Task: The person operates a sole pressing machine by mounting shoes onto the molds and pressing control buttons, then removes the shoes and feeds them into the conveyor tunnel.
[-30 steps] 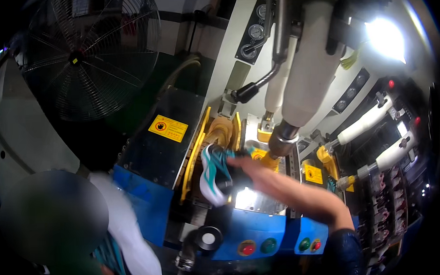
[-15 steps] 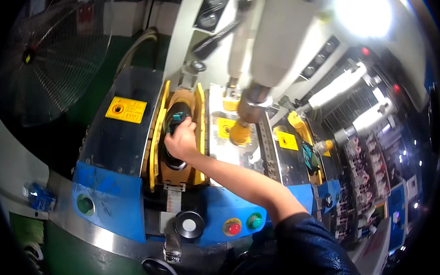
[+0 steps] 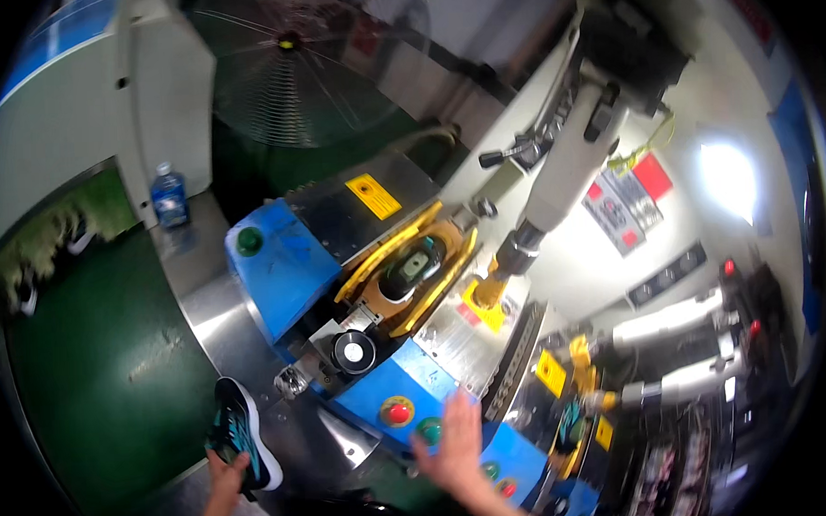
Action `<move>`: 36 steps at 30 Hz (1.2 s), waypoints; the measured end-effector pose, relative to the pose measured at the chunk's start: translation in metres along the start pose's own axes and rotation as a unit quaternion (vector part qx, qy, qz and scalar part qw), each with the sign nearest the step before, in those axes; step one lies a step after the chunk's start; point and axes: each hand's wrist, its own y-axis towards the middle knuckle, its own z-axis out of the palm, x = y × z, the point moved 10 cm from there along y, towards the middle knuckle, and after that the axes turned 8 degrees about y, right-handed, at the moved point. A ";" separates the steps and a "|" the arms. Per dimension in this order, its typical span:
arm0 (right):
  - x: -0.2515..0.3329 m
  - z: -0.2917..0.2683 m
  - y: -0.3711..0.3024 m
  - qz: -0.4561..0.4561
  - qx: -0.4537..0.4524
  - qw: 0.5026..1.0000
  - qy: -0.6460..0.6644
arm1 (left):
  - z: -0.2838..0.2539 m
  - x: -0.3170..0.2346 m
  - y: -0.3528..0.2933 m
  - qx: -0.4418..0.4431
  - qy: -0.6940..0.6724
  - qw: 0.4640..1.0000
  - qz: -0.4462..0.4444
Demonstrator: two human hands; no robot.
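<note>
A black and teal sneaker with a white sole (image 3: 246, 437) is in my left hand (image 3: 226, 472), fingers closed round its heel end, out over the metal ledge at the lower left. My right hand (image 3: 456, 447) is open with its fingers stretched out over the blue front panel (image 3: 364, 407). The nearest control to it is a green push button (image 3: 428, 430), partly behind the hand; I cannot tell whether they touch. A red button (image 3: 397, 411) is to its left. Another dark shoe (image 3: 412, 269) lies in the machine between two yellow side pads (image 3: 441, 280).
A pressing arm with a yellow tip (image 3: 489, 290) hangs beside the shoe's bay. In front of the bay is a round black knob (image 3: 353, 351). A water bottle (image 3: 169, 198) stands far left, near a fan (image 3: 289, 89). More press arms (image 3: 670, 317) are on the right.
My right hand has left the shoe in the machine and come back to the front panel. My left hand now shows, holding the other sneaker. The view has turned left and tilted.
</note>
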 end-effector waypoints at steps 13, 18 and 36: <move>0.089 0.095 -0.242 0.087 0.136 0.856 0.491 | -0.065 0.063 -0.246 -0.124 -0.162 0.946 -0.252; 0.123 0.094 -0.239 0.130 0.348 0.739 0.562 | -0.163 0.085 -0.243 -0.190 -0.313 0.922 -0.129; 0.490 0.334 -0.037 -0.214 0.392 0.829 0.335 | -0.444 0.056 -0.070 -0.384 0.485 0.756 0.214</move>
